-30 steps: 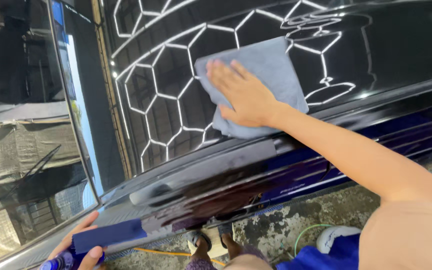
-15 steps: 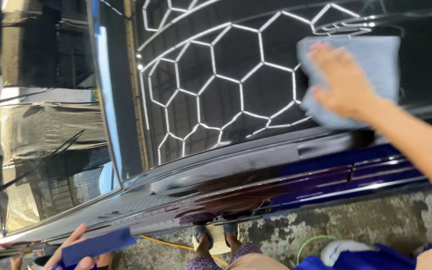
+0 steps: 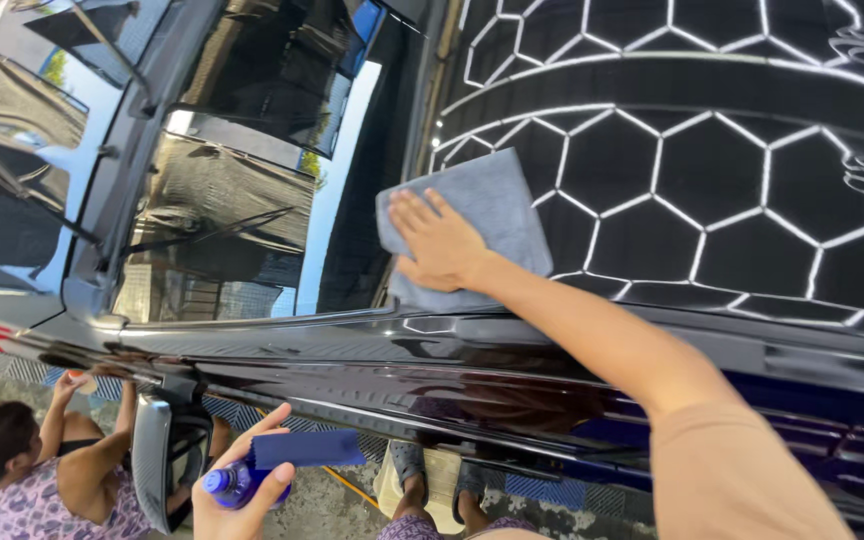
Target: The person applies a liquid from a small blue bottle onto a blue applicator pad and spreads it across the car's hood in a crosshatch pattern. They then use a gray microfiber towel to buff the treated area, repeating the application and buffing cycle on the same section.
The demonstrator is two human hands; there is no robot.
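Note:
My right hand (image 3: 439, 243) presses flat on a grey microfibre cloth (image 3: 492, 205) spread on the glossy black roof of a car (image 3: 692, 200), near the roof's left edge by the windscreen. Bright hexagon-shaped light reflections cover the roof paint. My left hand (image 3: 242, 495) is low at the bottom of the view, gripping a blue spray bottle (image 3: 282, 462) beside the car's side mirror (image 3: 167, 455).
The windscreen (image 3: 222, 210) with a wiper lies left of the cloth. Another person (image 3: 22, 470) crouches at the bottom left by the car's side. My feet in sandals stand on a pale step stool (image 3: 437, 480) on wet concrete.
My right hand has slid the cloth from the right part of the roof leftwards to the edge by the windscreen. The view has shifted, and the crouching person has come into sight.

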